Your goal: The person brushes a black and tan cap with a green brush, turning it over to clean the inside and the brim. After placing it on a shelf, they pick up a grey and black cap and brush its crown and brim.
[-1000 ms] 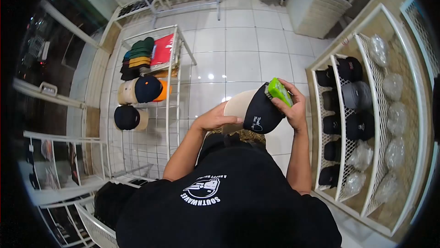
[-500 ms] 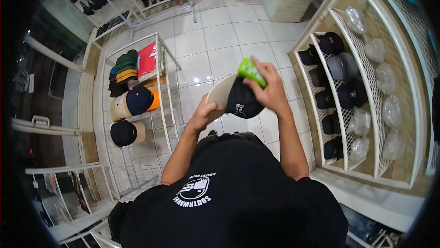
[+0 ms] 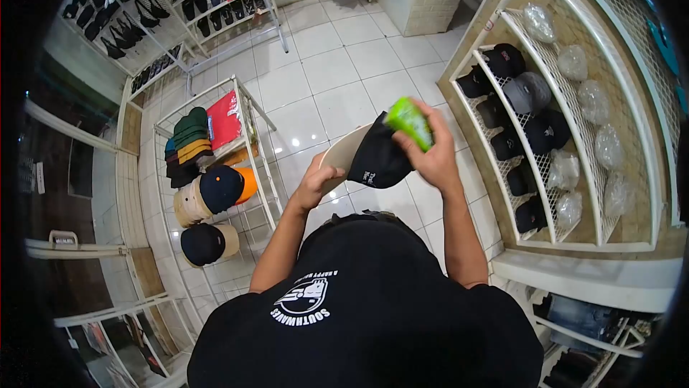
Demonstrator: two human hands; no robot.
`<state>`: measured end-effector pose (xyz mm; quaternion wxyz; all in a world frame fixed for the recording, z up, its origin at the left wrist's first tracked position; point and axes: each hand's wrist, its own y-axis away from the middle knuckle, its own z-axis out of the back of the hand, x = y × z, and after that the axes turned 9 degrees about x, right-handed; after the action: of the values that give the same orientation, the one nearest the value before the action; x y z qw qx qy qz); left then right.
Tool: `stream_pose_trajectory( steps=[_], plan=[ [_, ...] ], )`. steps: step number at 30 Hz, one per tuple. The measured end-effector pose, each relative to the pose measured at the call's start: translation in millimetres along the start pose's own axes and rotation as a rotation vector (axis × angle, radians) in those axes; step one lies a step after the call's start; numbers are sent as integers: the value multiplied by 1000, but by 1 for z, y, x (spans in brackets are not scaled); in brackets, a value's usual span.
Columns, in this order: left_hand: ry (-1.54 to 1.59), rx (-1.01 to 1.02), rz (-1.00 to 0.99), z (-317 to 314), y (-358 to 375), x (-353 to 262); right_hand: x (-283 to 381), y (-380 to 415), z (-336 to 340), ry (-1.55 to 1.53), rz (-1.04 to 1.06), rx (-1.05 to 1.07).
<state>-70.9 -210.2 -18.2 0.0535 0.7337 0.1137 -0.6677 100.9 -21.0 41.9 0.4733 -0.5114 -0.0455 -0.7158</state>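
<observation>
A cap with a black crown, small white lettering and a cream brim is held in front of my body, its brim toward the left. My left hand is closed on the brim, with the thumb on its near face. In my right hand is a bright green block-like thing with pale markings, gripped between thumb and fingers. It is somewhat blurred, and its kind is not clear. It sits at the upper right side of the black crown, touching or nearly touching it.
To the left, a white wire rack holds folded beanies, a red flat item and several stacked caps. On the right, a white mesh shelf carries dark caps and clear plastic-wrapped bundles. White tiles cover the floor.
My right hand and the green thing have shifted slightly right and down along the crown. The cap is turned a little, while my left hand keeps its grip. The camera view has shifted slightly.
</observation>
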Motion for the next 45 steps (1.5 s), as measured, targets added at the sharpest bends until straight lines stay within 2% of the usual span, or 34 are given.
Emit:
stream_pose_trajectory(
  steps=[1,2,3,5,6,7,9,10,11,13,14,16,17,19,20,24,26,27,29,30,31,33,34,35,37,39,41,43,45],
  plan=[
    [-125,11,-72,6,-3,2,9,0,-5,-9,75,84],
    [-124,29,-78,13,-6,4,12,0,-10,22,53,201],
    [-79,66,-83,20,-6,7,-3,0,-16,31,43,189],
    [-26,108,-85,29,-4,21,-49,0,-24,223,-102,-115],
    [125,13,-15,34,-3,31,-51,1,-19,226,-102,-214],
    [275,-86,58,39,-2,35,-48,1,-14,226,-106,-213],
    [369,-83,109,49,6,40,-32,14,-5,-345,-114,-169],
    [460,-74,131,53,5,41,-18,19,1,-396,-130,-79],
    [462,-58,134,61,4,55,-19,23,-1,-388,-134,-92],
    [552,141,-155,78,5,101,-29,30,-9,-562,-242,154],
    [556,134,-161,78,6,108,-30,30,-14,-636,-252,136],
    [251,45,-142,71,7,107,-36,27,-18,-684,-227,115],
    [253,28,-147,72,7,104,-39,25,-18,-736,-206,76],
    [942,321,73,68,-1,49,-36,16,-12,-713,-186,128],
    [1021,302,94,59,-6,31,-29,10,-8,-710,-155,206],
    [954,331,102,49,-31,-5,-15,-18,-11,-626,-102,416],
    [627,345,178,46,-38,-18,-5,-27,-20,-509,-102,522],
    [624,335,170,47,-38,-18,-3,-29,-25,-510,-93,532],
    [421,216,189,48,-37,-13,1,-31,-35,-463,-61,450],
    [576,167,250,46,-36,-10,3,-34,-37,-470,-56,388],
    [577,171,251,44,-35,-10,8,-34,-38,-468,-58,385],
    [667,141,208,41,-34,-8,23,-33,-42,-30,22,270],
    [733,128,194,39,-33,-9,34,-29,-46,260,199,186],
    [737,129,196,38,-31,-5,49,-26,-46,334,252,242],
    [751,81,121,37,-27,-7,45,-19,-54,255,307,286],
    [756,133,124,40,-25,-6,20,-14,-48,72,144,173],
    [745,121,99,43,-22,-1,-16,-10,-34,268,-1,187],
    [745,113,118,43,-23,0,-11,-9,-29,132,-112,172],
    [751,91,139,43,-23,7,6,-8,-37,-108,34,96]
  ],
)
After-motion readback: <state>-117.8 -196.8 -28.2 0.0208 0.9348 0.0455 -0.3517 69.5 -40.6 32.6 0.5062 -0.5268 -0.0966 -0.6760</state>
